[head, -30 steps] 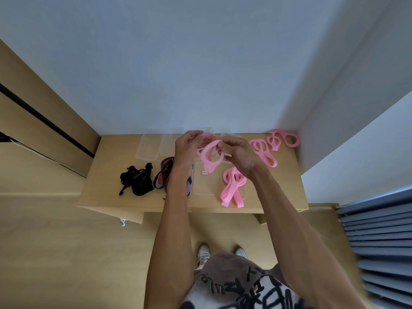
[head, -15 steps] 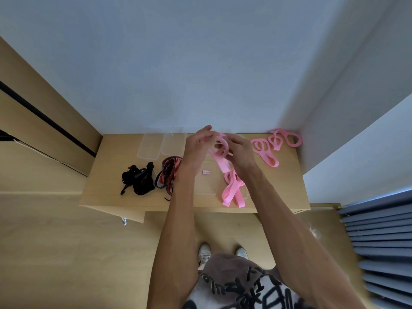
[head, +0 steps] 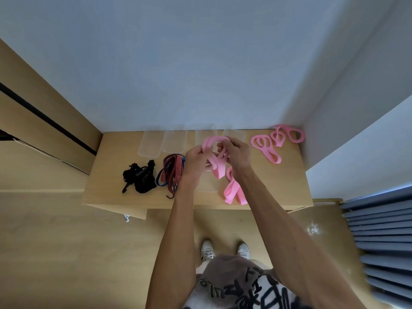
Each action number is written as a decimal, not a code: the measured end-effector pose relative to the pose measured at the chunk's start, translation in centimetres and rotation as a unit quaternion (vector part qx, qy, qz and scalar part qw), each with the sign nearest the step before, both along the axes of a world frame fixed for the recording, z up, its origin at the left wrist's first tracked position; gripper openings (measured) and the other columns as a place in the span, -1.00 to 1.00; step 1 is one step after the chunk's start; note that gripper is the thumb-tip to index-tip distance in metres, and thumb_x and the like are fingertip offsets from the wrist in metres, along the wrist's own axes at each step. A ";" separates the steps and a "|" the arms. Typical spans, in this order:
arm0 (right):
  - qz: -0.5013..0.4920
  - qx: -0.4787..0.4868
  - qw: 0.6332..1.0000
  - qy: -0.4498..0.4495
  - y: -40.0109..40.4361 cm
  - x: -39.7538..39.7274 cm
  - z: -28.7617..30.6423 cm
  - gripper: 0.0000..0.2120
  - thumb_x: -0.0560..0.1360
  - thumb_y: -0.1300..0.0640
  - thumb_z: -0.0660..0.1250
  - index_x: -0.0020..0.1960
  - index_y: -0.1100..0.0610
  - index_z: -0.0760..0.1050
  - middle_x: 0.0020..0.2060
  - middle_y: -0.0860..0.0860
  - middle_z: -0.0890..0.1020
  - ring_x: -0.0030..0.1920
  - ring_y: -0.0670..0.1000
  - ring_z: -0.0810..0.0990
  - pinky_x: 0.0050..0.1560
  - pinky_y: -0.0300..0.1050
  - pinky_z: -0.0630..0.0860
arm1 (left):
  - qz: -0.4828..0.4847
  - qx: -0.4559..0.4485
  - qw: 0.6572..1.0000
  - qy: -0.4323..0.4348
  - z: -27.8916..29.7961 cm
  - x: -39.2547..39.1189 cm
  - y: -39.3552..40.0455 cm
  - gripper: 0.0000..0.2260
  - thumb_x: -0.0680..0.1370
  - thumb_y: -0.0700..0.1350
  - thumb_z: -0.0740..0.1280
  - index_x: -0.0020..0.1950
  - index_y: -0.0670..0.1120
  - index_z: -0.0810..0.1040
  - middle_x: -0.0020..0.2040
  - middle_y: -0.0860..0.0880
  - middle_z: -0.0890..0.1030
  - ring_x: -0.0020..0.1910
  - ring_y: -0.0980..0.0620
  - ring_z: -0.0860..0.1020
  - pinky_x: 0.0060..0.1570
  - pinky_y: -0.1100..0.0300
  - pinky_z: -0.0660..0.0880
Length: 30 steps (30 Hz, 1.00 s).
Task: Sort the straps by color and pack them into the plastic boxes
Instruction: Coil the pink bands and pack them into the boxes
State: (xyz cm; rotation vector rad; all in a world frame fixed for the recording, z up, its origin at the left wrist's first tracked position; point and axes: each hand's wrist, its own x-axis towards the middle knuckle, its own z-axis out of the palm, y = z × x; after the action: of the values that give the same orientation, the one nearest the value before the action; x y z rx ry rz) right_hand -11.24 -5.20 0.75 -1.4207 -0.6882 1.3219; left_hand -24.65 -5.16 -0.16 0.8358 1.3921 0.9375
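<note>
- The long pink fabric strap is now pulled up into an arch between both hands, above a clear plastic box on the light wooden table; a second ago it was a tighter loop.
- The left hand pinches one side and the right hand grips the other, fingers curled.
- It looks like folding before packing.
- Black straps, red striped straps and loose pink straps lie alongside.

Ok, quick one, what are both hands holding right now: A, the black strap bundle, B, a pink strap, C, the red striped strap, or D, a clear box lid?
B: the left hand and right hand both grip a looped pink strap above the table, while the black bundle and red striped strap lie untouched.
</note>
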 end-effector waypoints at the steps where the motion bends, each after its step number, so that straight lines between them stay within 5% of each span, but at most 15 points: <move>1: 0.001 -0.019 1.000 -0.017 -0.1 -0.3 -1.0 -0.76 0.58 0.25 0.28 -0.08 0.02 0.68 -0.22 0.08 0.71 -0.23 0.05 0.65 -0.11 0.04 0.63 | 0.015 -0.007 1.000 0.020 -0.9 0.0 -0.1 -0.91 0.59 -0.22 0.36 -0.03 -0.08 0.65 -0.20 -0.03 0.72 -0.11 -0.10 0.71 -0.18 0.07 0.66; 5: -0.025 -0.108 0.993 -0.042 -1.1 -2.0 -5.8 -0.79 0.51 0.30 0.23 0.04 0.19 0.62 -0.14 0.22 0.69 -0.22 0.08 0.63 -0.07 0.10 0.62 | 0.053 -0.043 0.992 0.107 -4.8 -0.1 -0.6 -0.91 0.56 -0.27 0.34 -0.13 -0.20 0.60 -0.14 -0.28 0.67 -0.14 -0.27 0.66 -0.10 -0.22 0.64; 7: -0.076 -0.151 0.984 -0.049 -1.1 -2.8 -8.1 -0.76 0.46 0.33 0.23 0.11 0.26 0.50 -0.10 0.31 0.63 -0.23 0.09 0.60 -0.09 0.12 0.62 | 0.045 -0.066 0.987 0.143 -7.0 -0.2 -0.6 -0.87 0.55 -0.25 0.35 -0.20 -0.19 0.57 -0.23 -0.25 0.62 -0.24 -0.16 0.60 -0.13 -0.18 0.63; 10: -0.098 -0.197 0.969 -0.116 -0.4 -4.0 -10.9 -0.73 0.51 0.26 0.29 0.19 0.08 0.48 -0.03 0.09 0.65 -0.17 0.00 0.61 -0.16 -0.15 0.55 | 0.046 -0.106 0.985 0.131 -9.9 -0.1 -0.1 -0.85 0.50 -0.29 0.39 -0.26 -0.17 0.54 -0.33 -0.13 0.54 -0.28 -0.07 0.52 -0.20 0.01 0.48; 13: -0.068 -0.211 0.953 -0.207 0.7 -4.6 -13.8 -0.73 0.50 0.22 0.30 0.16 0.00 0.52 0.00 0.02 0.63 -0.07 0.03 0.62 -0.06 -0.13 0.57 | 0.036 -0.137 0.982 0.121 -13.5 -0.6 1.2 -0.79 0.43 -0.37 0.34 -0.32 -0.12 0.47 -0.36 -0.11 0.47 -0.26 -0.07 0.48 -0.20 0.01 0.44; 16: -0.022 -0.215 0.943 -0.254 2.6 -4.9 -16.3 -0.68 0.51 0.27 0.29 0.23 0.05 0.51 -0.01 0.00 0.61 -0.18 -0.08 0.53 -0.32 -0.49 0.32 | 0.003 -0.152 0.977 0.149 -16.8 -1.0 2.9 -0.87 0.44 -0.35 0.34 -0.23 -0.14 0.52 -0.27 -0.16 0.54 -0.23 -0.10 0.53 -0.17 -0.05 0.54; 20: 0.094 -0.202 0.915 -0.336 4.5 -5.5 -19.4 -0.68 0.52 0.28 0.29 0.26 0.17 0.45 -0.18 -0.01 0.51 -0.31 0.00 0.47 -0.50 -0.37 0.33 | -0.014 -0.132 0.969 0.210 -20.6 -1.0 5.3 -0.91 0.51 -0.28 0.36 -0.18 -0.16 0.51 -0.24 -0.08 0.54 -0.20 -0.07 0.52 -0.18 0.11 0.44; 23: 0.160 -0.210 0.872 -0.411 4.8 -6.0 -20.6 -0.75 0.56 0.24 0.27 0.23 0.20 0.43 -0.05 0.08 0.57 -0.18 0.08 0.50 -0.40 -0.25 0.26 | -0.034 -0.124 0.964 0.232 -21.7 -0.9 5.9 -0.84 0.55 -0.21 0.39 0.08 -0.26 0.56 -0.01 -0.18 0.63 -0.02 -0.15 0.60 0.00 -0.01 0.55; 27: 0.103 -0.196 0.908 -0.357 4.8 -6.0 -20.5 -0.60 0.57 0.26 0.29 0.40 0.17 0.42 0.05 0.12 0.63 -0.09 0.06 0.56 -0.19 -0.22 0.40 | -0.065 -0.085 0.965 0.240 -21.0 -1.0 6.1 -0.83 0.54 -0.26 0.36 0.12 -0.19 0.55 0.06 -0.13 0.61 0.03 -0.14 0.60 0.06 -0.08 0.55; 30: 0.097 -0.182 0.920 -0.334 4.9 -5.6 -20.5 -0.59 0.56 0.27 0.28 0.39 0.16 0.40 -0.02 0.15 0.63 -0.23 0.01 0.51 -0.31 -0.27 0.36 | -0.084 -0.073 0.964 0.240 -21.0 -1.3 6.4 -0.79 0.49 -0.36 0.30 0.08 -0.16 0.56 0.00 -0.03 0.59 0.02 -0.11 0.60 0.07 -0.05 0.55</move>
State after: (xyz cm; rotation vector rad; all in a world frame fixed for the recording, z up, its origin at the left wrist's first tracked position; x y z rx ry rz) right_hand -16.87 -0.26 -19.80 -2.1993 -1.0878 1.1363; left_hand -25.91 1.27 -21.15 1.0956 1.7474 0.5085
